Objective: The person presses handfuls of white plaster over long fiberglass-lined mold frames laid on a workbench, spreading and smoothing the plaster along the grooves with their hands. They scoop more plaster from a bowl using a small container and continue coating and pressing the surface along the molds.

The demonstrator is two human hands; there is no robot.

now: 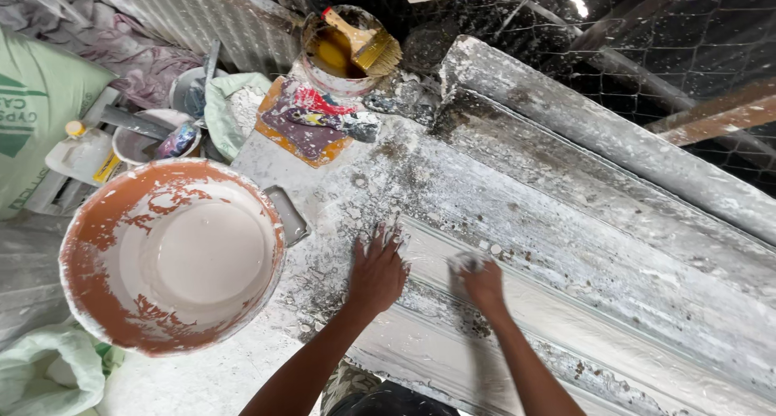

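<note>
Plaster moulding [614, 303], long and white, lies diagonally across the spattered workbench [339, 181], running from lower centre to right. Left hand [376, 272] flat on its near end, fingers spread, palm pressing down. Right hand [482, 285] just beside it, closed round a small whitish wad [466, 261], pressed against the moulding's ridge. Orange basin [89, 238] of wet white plaster at left edge. Beyond: tin [319, 67] with yellow-bristled brush [368, 44], paint-stained rag [311, 113], green-printed sack [32, 109].
</note>
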